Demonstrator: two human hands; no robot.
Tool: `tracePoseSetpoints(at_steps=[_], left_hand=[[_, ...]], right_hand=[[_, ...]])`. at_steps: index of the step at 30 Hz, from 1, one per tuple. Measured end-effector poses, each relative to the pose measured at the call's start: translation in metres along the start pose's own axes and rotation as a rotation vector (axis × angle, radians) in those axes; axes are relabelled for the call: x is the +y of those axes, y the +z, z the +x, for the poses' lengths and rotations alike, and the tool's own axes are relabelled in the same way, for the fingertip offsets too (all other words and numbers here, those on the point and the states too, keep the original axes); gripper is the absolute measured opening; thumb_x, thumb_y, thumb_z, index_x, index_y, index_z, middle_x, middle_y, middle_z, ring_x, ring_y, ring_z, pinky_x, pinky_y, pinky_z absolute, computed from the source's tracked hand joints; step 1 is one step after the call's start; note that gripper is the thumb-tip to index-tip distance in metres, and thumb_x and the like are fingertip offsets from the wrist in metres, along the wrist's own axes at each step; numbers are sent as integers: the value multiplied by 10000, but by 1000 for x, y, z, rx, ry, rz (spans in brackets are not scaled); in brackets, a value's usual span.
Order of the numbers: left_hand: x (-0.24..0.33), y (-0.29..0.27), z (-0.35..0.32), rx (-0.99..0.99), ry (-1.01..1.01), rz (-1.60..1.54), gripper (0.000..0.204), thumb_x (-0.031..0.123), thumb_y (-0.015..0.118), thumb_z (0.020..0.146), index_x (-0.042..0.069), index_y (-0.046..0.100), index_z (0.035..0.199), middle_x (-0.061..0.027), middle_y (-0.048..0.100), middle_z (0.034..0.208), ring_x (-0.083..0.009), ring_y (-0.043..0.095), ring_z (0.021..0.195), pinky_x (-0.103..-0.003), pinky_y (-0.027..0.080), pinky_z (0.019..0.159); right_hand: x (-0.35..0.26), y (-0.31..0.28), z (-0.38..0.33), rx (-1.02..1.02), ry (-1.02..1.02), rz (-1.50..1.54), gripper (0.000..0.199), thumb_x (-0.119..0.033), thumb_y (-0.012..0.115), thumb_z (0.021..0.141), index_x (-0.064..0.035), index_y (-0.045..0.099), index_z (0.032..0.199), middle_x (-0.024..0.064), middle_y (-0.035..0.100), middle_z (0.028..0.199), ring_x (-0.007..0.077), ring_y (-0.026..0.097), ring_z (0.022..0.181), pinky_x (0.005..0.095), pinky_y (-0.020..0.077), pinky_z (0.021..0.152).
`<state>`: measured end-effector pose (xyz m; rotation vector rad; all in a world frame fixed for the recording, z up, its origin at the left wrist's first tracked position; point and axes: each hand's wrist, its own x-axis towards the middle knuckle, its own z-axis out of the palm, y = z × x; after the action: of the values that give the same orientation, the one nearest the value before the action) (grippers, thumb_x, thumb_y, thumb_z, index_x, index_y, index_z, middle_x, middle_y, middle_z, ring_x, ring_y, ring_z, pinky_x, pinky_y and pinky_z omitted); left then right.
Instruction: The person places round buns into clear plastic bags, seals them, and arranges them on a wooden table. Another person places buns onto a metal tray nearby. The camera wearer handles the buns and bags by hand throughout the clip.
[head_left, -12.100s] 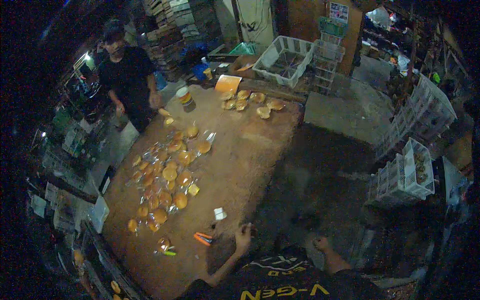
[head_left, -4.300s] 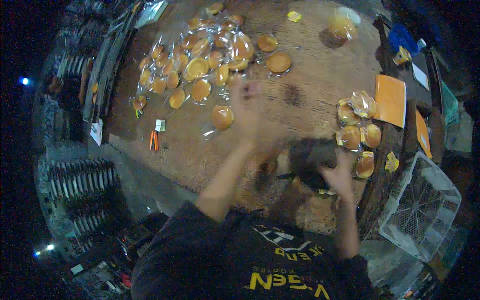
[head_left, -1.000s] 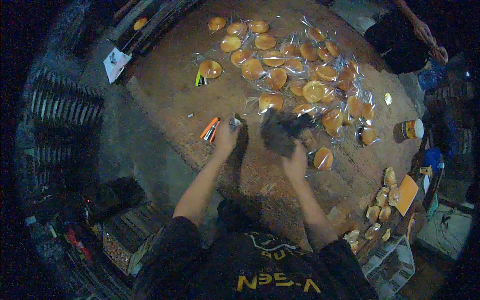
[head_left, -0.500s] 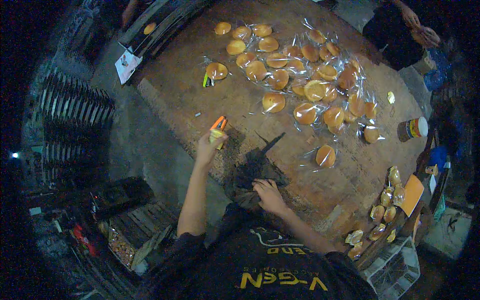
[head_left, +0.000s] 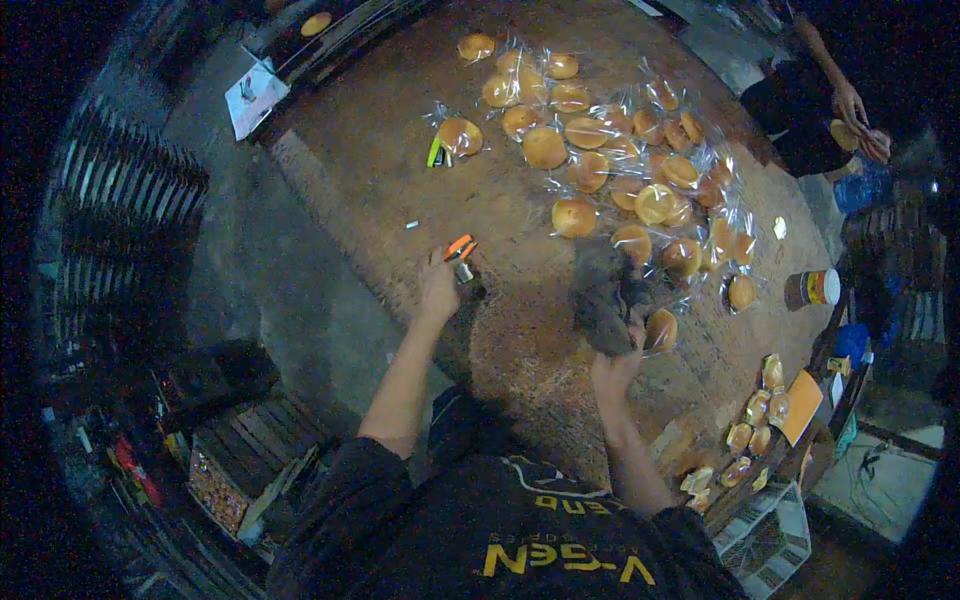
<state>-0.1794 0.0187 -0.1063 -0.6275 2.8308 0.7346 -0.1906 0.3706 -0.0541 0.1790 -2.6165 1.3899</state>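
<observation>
My left hand (head_left: 438, 285) is closed round a small orange-and-black stapler (head_left: 460, 247), near the left side of the wooden table (head_left: 390, 90). A small pale piece (head_left: 464, 272) shows beside its fingers; I cannot make out what it is. Further right, my right hand (head_left: 617, 368) grips a dark cloth (head_left: 603, 305), blurred by motion. The cloth is close to the near buns, and a bun in clear wrap (head_left: 661, 330) lies just right of that hand. Many round golden buns in clear bags (head_left: 588, 170) cover the far middle of the table.
A green-and-black stapler (head_left: 434, 152) lies against a single bagged bun (head_left: 460, 136). A labelled tub (head_left: 820, 287) stands at the right edge. Smaller packed buns (head_left: 757, 408) sit beside an orange sheet (head_left: 800, 407). Another person's hands (head_left: 862, 130) hold a bun at the far right.
My right hand has lifted the dark cloth from the table's near edge and swung it rightward and away from me, beside the buns. My left hand still holds the stapler, now turned slightly.
</observation>
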Motion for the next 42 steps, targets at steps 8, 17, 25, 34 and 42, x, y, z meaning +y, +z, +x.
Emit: tracePoseSetpoints(at_steps=[8,17,25,34,42], left_hand=[[-33,1,-57,107,-269,-735,538,255,874,704,-18,702,1134,-217,504,1326,-395,522,1213,-462,444,1040],[-124,-27,-234,154,-485,-514,431,300,860,756,-37,741,997,-156,560,1091,-287,571,1076,-376,467,913],[-163,16,-406,81,-775,-953,264,192,805,847,-36,726,956,-56,711,862,-116,633,702,-263,479,644],[-154,-41,-528,397,-1080,-716,259,197,792,857,-6,702,991,-29,697,907,-130,660,751,-301,514,675],[-94,-80,-325,324,-541,-892,360,228,835,819,-20,717,1050,-61,719,908,-144,672,739,-286,524,709]], right_hand=[[-7,125,-11,-313,-281,-330,790,-35,712,673,-28,423,1409,231,470,1413,453,406,1342,570,254,1147],[-38,51,25,-150,144,97,497,-136,722,835,-14,571,1292,216,659,1172,394,605,1105,471,471,985],[-12,125,10,52,-467,-212,547,-153,738,773,-25,573,1279,192,630,1206,440,600,1045,498,520,922],[-165,115,-170,-1161,113,678,659,-338,675,939,22,435,1436,195,552,1386,321,500,1304,407,380,1124],[-83,-35,5,-613,314,545,471,-280,739,923,-31,605,1300,71,661,1255,220,607,1133,394,468,1020]])
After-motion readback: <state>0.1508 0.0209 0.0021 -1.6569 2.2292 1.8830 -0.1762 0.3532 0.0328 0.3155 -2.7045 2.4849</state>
